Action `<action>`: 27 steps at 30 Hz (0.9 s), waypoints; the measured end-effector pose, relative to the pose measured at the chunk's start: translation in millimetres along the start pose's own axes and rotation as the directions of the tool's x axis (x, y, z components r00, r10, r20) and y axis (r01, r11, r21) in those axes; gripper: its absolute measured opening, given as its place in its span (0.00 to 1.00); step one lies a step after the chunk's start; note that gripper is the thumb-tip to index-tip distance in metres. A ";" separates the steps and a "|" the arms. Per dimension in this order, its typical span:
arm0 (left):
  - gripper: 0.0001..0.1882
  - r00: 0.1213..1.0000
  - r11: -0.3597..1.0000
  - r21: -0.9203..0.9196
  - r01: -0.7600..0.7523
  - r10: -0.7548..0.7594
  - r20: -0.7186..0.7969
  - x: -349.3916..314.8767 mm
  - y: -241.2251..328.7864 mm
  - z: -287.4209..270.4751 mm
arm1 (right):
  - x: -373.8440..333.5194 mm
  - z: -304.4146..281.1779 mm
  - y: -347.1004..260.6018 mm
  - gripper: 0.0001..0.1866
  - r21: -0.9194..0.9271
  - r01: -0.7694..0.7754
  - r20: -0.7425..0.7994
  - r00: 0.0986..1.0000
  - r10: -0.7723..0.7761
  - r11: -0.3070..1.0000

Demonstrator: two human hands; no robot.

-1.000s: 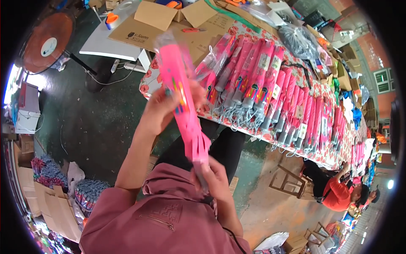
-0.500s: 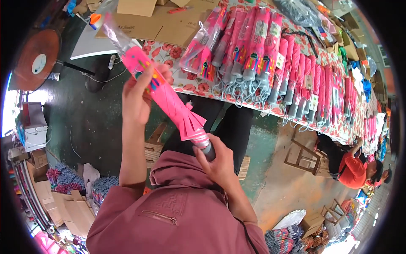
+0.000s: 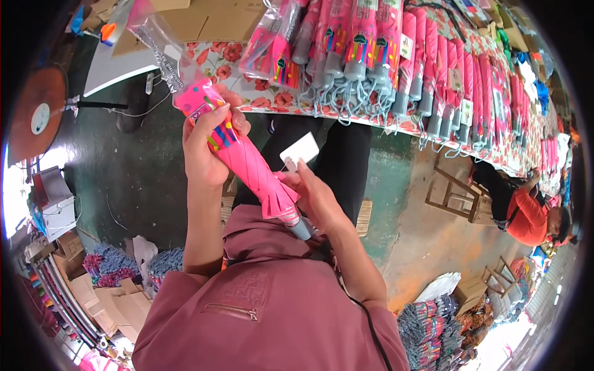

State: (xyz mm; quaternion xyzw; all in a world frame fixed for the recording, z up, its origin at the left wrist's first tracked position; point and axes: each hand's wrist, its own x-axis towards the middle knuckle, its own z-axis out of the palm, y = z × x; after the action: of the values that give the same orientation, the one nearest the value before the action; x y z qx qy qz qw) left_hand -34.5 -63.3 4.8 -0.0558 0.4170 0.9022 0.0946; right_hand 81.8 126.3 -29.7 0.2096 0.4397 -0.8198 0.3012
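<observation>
The left hand (image 3: 207,151) is clenched around the upper part of a folded pink umbrella (image 3: 247,167), and the right hand (image 3: 315,198) grasps its grey handle (image 3: 301,230) and pinches a white tag (image 3: 299,150). The umbrella is held above the lap, before the table (image 3: 223,62). Its long axis is diagonal, with the tip up-left. It looks light, stiff inside, and the fabric probably slippery; the handle seems best to hold.

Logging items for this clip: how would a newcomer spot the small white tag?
Start at the long flowered table stacked with pink folded umbrellas. Below it, both hands grip one pink folded umbrella. The white rectangular paper tag sticks up above the right hand, the only plain white card there.
</observation>
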 end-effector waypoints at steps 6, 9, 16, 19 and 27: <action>0.19 0.995 0.996 -0.021 0.090 -0.089 0.045 -2.6 -10.4 3.2 | 7.7 23.9 -19.6 0.20 0.159 0.165 -0.093 0.984 -0.152 0.973; 0.18 0.992 0.992 -0.038 0.123 -0.123 0.010 -2.4 -15.8 7.6 | 9.3 29.8 -13.1 0.20 0.102 0.293 -0.165 0.947 -0.274 0.951; 0.12 0.977 0.988 -0.027 0.154 -0.156 -0.148 -1.5 -21.3 17.2 | 0.0 30.5 0.6 0.19 -0.382 0.547 -0.071 0.786 -0.614 0.745; 0.12 0.971 0.988 -0.003 0.157 -0.155 -0.183 -0.8 -21.6 19.5 | -4.8 32.8 -0.8 0.20 -0.424 0.543 -0.025 0.793 -0.609 0.725; 0.15 0.957 0.975 0.089 0.206 -0.181 -0.225 -2.0 -19.9 35.0 | -25.4 52.3 -17.3 0.21 -0.522 0.286 -0.156 0.894 -0.419 0.804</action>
State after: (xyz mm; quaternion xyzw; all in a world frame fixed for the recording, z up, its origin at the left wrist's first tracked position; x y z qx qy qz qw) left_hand -29.0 -24.2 13.0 -0.1884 0.4670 0.8526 0.1397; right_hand 84.5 97.3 23.5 0.1482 0.6986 -0.6890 0.1237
